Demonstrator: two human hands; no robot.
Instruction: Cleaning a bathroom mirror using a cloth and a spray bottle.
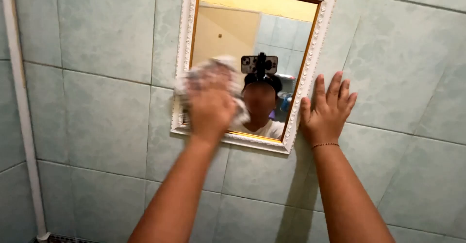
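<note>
A small mirror in a white ornate frame [306, 78] with a gold inner edge hangs tilted on a pale green tiled wall. My left hand [209, 102] presses a light crumpled cloth [228, 67] against the lower left of the glass; the hand is motion-blurred. My right hand [326, 108] lies flat on the tile, fingers spread, touching the frame's right edge. A thin bracelet circles the right wrist. The glass reflects a person in a white top with a head-worn phone.
A white pipe [22, 117] runs down the wall at the far left. Pale green tiles [412, 78] cover the wall all around the mirror. A floor drain grate shows at the bottom left corner.
</note>
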